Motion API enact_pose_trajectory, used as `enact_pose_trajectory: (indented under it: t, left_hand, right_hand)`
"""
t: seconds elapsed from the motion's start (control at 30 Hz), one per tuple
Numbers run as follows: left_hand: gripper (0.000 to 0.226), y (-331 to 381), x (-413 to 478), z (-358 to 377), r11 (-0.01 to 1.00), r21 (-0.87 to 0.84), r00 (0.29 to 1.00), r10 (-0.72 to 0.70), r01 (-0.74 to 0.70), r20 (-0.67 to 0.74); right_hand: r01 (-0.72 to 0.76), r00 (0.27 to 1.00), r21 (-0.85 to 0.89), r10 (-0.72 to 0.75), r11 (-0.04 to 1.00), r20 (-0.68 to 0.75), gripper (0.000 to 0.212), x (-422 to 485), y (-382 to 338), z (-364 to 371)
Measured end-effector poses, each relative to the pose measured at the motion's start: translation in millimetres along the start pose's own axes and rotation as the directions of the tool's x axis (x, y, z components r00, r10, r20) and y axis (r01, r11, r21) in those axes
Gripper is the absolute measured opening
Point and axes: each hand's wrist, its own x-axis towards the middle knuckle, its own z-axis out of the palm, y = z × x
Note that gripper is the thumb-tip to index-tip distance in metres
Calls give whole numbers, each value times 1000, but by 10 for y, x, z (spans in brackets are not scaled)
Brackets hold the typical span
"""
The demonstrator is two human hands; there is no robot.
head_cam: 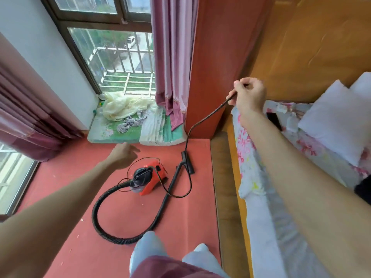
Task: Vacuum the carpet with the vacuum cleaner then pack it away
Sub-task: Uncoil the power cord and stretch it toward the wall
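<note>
The right hand (249,93) is up high, curled round the cord (208,117), and the left hand (122,155) is held out loose with nothing in it — the red vacuum (150,177) sits on the carpet (190,227) just below it. White bits (82,219) lie on the carpet, so I think the cleaning is yet to do — packing away too. The vacuum lies slantwise, the hose (96,213) end nearer the person, back end toward the right hand.
</note>
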Motion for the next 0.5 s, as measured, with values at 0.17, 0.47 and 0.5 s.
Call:
enact_pose_trajectory:
  t: [0.17, 0.47, 0.5]
  left_hand:
    - [27, 1174, 212, 45, 963, -137, 973, 229, -231, -28]
    - [16, 2183, 1065, 66, 879, -274, 919, 387, -391, -72]
    - [6, 2229, 1202, 76, 876, -266, 915, 397, -402, -75]
  right_hand:
    - [-79, 982, 4, 78, 997, 173, 9, 7, 292, 69]
    - [-167, 957, -41, 172, 985, 232, 5, 758, 638, 140]
    - [-175, 954, -57, 184, 983, 235, 5, 879, 662, 145]
